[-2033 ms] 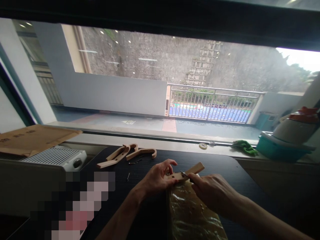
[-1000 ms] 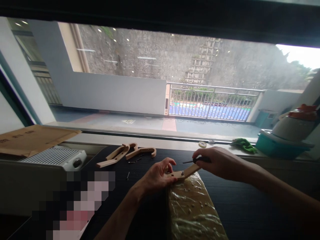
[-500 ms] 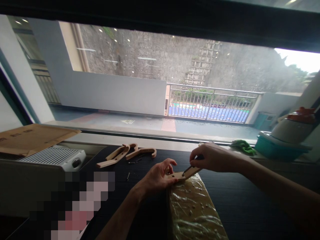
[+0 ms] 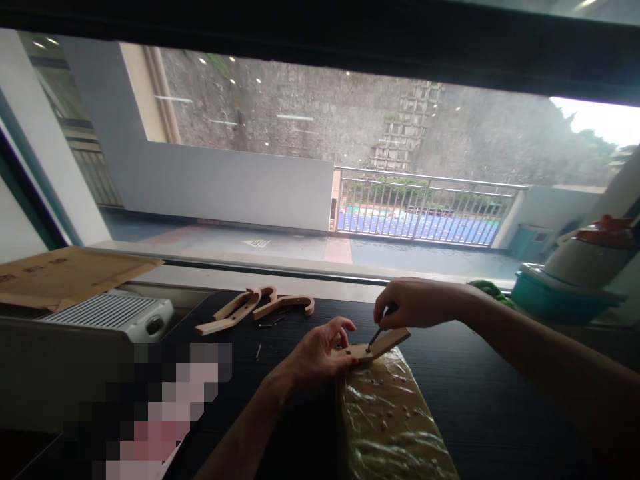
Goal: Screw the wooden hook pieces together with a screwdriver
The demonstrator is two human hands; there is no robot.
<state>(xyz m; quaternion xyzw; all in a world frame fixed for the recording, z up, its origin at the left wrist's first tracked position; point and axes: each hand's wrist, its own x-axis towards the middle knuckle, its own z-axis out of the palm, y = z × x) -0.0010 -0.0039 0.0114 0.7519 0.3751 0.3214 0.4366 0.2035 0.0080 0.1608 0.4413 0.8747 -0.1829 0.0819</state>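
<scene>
My left hand (image 4: 319,348) presses a pale wooden hook (image 4: 393,342) down on the far end of a plastic-wrapped box (image 4: 400,420). Its fingers are closed around the near part of the wood. In my right hand (image 4: 413,304) is a screwdriver (image 4: 375,338) with a thin metal shaft, its handle mostly hidden by the fingers. The shaft slants down, its tip at a hole in the bend of the wood. Another dark hole shows beside my left fingertips. Small holes dot the box's wrapped top.
More wooden hooks (image 4: 235,315) lie on the black table (image 4: 500,400) at the back left, with several loose screws (image 4: 258,351) near them. A heater (image 4: 125,317) carries a brown envelope (image 4: 70,277). A green cloth (image 4: 487,289) and teal basin (image 4: 560,293) sit by the window, right.
My right hand has turned at the wrist and the screwdriver stands more upright, its tip still at the same hole. My left hand and the wooden hook stay in place.
</scene>
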